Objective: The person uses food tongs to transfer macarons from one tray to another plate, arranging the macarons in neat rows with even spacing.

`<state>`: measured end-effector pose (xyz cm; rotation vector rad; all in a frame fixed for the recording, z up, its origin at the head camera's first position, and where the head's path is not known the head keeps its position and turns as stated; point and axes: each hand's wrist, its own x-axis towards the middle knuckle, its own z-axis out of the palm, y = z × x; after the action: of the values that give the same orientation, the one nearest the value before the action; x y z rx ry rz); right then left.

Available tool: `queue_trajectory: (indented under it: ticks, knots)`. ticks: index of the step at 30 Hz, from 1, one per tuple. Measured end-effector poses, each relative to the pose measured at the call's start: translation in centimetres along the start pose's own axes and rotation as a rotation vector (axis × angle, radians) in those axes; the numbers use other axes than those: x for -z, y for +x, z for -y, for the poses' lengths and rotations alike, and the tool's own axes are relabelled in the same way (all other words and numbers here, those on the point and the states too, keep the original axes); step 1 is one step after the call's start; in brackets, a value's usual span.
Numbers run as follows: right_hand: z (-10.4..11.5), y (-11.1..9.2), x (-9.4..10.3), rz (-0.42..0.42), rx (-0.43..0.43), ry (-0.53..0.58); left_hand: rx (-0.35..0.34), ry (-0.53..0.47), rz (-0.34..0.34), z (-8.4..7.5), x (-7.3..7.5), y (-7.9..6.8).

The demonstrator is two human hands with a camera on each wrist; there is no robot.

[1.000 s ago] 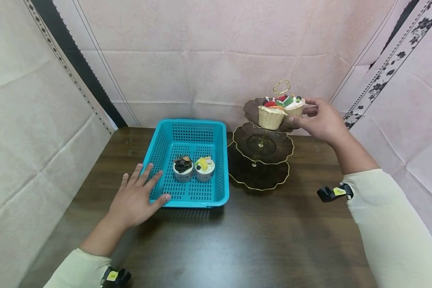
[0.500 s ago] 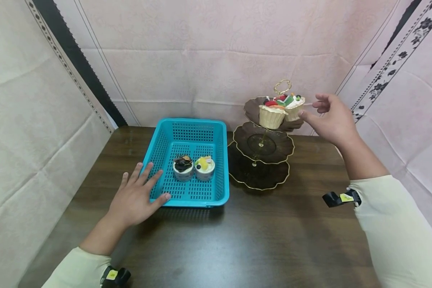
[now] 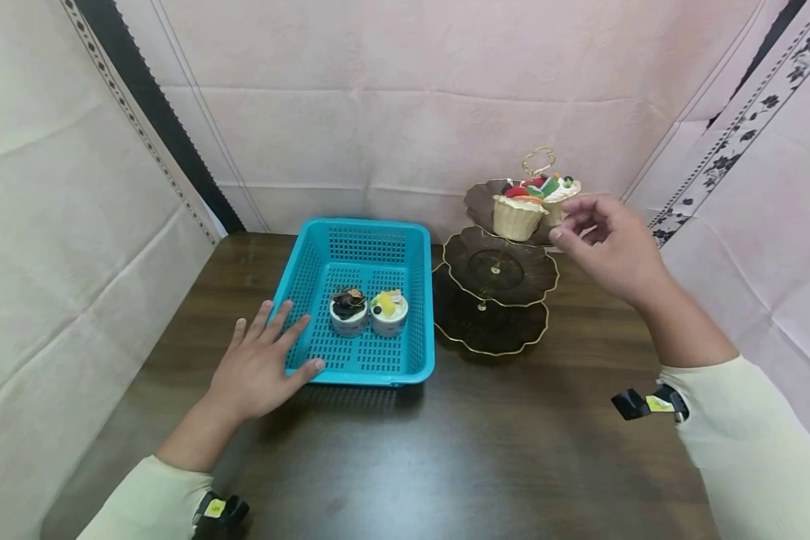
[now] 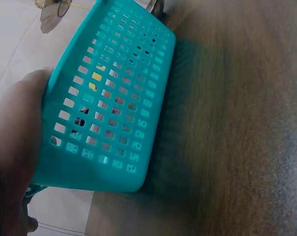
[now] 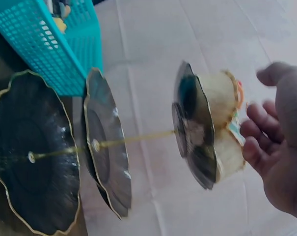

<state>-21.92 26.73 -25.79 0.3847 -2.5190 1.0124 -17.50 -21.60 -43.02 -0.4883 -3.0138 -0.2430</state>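
Fingers spreading wide, a left hand [image 3: 255,379] is resting on a blue basket [image 3: 420,300], two dessert cups [image 3: 349,321] sitting beyond its thumb; a right hand [image 3: 610,247] (loosely curving, holding nothing) is hovering beside two cupcakes [image 3: 516,219] topping a tiered stand [image 3: 529,277], apparently arranging them, the next move likely calling for reaching leftward.

the head view looks forward and down across the brown wooden tabletop [image 3: 391,457] from six o'clock. the left wrist view, tipped sideways, hugs the turquoise perforated plastic basket [image 3: 361,358]; the right, also tipped, faces the dark scalloped gold-rimmed three-tier stand [image 5: 111,162], sharing the basket at eleven o'clock.
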Motion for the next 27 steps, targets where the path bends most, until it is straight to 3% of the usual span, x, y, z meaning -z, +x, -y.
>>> queue_trajectory:
  ticks: [7, 10, 19, 27]
  knots:
    - [1.1, -1.8, -2.4, 0.209, 0.195, 0.063, 0.004, -0.001, 0.014, -0.2, 0.2, 0.2]
    - [1.2, -2.2, -3.9, 0.276, 0.239, 0.091, 0.008, 0.003, 0.008, 0.0, 0.1, 0.0]
    - [1.3, -3.0, -8.0, 0.497, 0.22, 0.073, -0.003, -0.007, -0.009, 0.1, 0.1, -0.1]
    - [1.9, -2.9, -12.0, 0.57, 0.231, -0.088, -0.006, -0.006, -0.008, 0.1, 0.0, 0.0]
